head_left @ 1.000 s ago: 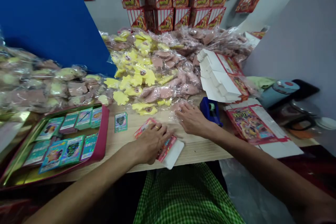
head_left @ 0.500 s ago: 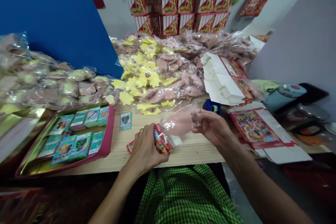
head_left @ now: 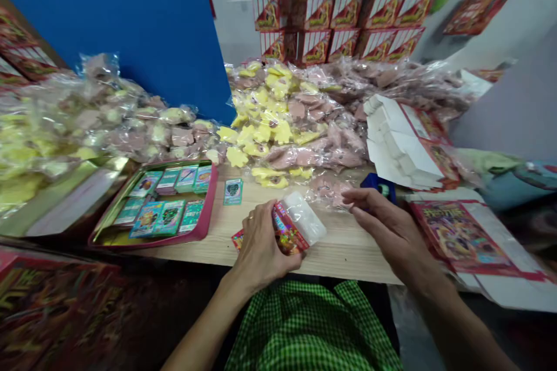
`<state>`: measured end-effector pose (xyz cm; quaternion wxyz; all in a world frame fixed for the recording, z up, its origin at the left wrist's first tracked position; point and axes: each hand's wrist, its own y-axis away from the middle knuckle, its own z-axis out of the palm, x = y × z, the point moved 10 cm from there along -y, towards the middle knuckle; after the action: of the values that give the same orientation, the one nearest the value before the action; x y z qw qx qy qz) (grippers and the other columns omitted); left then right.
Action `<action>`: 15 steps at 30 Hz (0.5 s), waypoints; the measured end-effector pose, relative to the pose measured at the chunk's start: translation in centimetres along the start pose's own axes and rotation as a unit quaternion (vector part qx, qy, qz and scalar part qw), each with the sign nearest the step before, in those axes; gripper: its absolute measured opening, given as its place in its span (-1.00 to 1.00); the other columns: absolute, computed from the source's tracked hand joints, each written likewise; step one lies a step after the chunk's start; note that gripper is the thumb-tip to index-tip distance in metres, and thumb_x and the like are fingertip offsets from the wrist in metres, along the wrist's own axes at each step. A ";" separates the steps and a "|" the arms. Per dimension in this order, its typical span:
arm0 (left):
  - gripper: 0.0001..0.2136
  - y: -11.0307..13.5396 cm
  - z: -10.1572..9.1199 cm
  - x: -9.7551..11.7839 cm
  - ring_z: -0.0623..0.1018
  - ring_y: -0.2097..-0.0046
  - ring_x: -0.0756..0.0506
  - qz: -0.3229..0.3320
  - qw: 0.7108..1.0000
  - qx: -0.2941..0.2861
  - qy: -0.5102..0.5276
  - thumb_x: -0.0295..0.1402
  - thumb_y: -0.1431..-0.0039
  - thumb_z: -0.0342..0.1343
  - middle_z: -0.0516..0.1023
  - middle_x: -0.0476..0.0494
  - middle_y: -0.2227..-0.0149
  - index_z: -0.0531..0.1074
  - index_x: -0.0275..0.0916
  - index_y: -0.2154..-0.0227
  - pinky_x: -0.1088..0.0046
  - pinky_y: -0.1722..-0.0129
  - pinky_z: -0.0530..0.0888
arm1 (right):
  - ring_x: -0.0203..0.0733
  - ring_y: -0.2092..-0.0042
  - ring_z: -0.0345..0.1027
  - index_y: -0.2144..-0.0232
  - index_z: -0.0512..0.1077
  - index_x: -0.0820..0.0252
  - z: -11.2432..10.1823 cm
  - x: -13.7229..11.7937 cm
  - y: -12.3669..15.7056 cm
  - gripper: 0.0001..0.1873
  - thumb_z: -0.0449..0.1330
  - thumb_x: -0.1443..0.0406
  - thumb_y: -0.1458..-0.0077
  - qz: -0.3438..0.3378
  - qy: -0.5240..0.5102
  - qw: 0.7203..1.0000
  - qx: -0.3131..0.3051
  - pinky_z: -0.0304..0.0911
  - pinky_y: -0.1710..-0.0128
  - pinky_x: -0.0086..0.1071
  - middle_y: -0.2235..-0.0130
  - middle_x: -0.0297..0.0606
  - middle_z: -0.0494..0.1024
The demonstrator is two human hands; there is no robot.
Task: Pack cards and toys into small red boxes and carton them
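Note:
My left hand (head_left: 267, 237) wraps round a small red printed box (head_left: 289, 229), tilted just above the table's front part. A whitish, shiny part (head_left: 307, 217) sticks out at the box's right end; whether it is a flap or plastic I cannot tell. My right hand (head_left: 387, 226) is off to the right with its fingers stretched out and nothing visible in them. Just beyond its fingertips lies a pink piece in a clear bag (head_left: 328, 188); whether they touch is unclear. A flat red printed piece (head_left: 237, 239) shows left of my left hand.
A pink-rimmed tin (head_left: 209, 214) with stacks of cards stands left, near a loose card (head_left: 233, 192). Bagged yellow pieces (head_left: 270, 127) and pink ones are heaped behind. A blue tape dispenser (head_left: 378, 184), white-backed cartons (head_left: 400, 145) and a flattened red box (head_left: 465, 232) lie right.
My right hand held a pink bagged piece beside the box; now it is away from the box, fingers spread. The left hand keeps the box. The view has swung left.

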<state>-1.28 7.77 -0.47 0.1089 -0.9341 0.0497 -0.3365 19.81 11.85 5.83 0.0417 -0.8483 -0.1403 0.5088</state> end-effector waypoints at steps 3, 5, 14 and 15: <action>-0.03 -0.3 -0.2 1.1 0.38 -0.17 -0.38 -0.011 0.999 0.010 0.041 -0.22 0.19 0.41 0.35 -0.34 -0.16 0.00 -0.21 -0.28 -0.08 -0.19 0.33 | -0.06 0.16 0.43 0.12 0.49 0.00 -0.9 -1.2 0.4 -0.77 0.10 0.11 -0.32 -0.046 0.066 0.997 -0.014 0.32 0.21 -0.25 0.16 -0.29 0.55; 0.05 -0.8 0.7 1.8 0.40 -0.15 -0.37 -0.040 0.997 -0.002 0.065 -0.16 0.24 0.46 0.37 -0.35 -0.15 0.01 -0.24 -0.30 -0.07 -0.18 0.36 | -0.09 0.18 0.43 0.11 0.49 -0.02 -0.9 -1.9 0.4 -0.79 0.10 0.13 -0.33 -0.078 0.097 0.992 -0.014 0.31 0.23 -0.28 0.14 -0.31 0.55; -0.29 -2.3 1.0 -0.7 0.48 -0.16 -0.35 -0.108 0.994 -0.012 0.001 0.03 -0.14 0.28 0.48 -0.36 -0.14 0.33 -0.30 -0.23 0.03 -0.16 0.44 | -0.01 0.11 0.45 0.20 0.48 0.17 7.2 -6.1 -3.5 -0.75 0.00 0.39 -0.24 -0.247 0.191 0.949 -0.030 0.28 0.10 -0.17 0.17 -0.14 0.56; -0.49 -2.2 -0.9 -2.2 0.52 -0.11 -0.27 -0.114 0.993 0.012 -0.021 -0.06 -0.23 0.22 0.53 -0.29 -0.08 0.43 -0.26 -0.14 0.14 -0.13 0.47 | -0.01 0.11 0.46 0.21 0.49 0.20 9.4 -6.1 -4.1 -0.73 0.00 0.43 -0.21 -0.249 0.202 0.945 -0.068 0.29 0.09 -0.17 0.18 -0.12 0.56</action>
<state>-3.46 10.16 -0.61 0.0823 -0.9390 -0.0630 -0.3278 8.06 13.40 7.39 0.1370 -0.8721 -0.3699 0.2896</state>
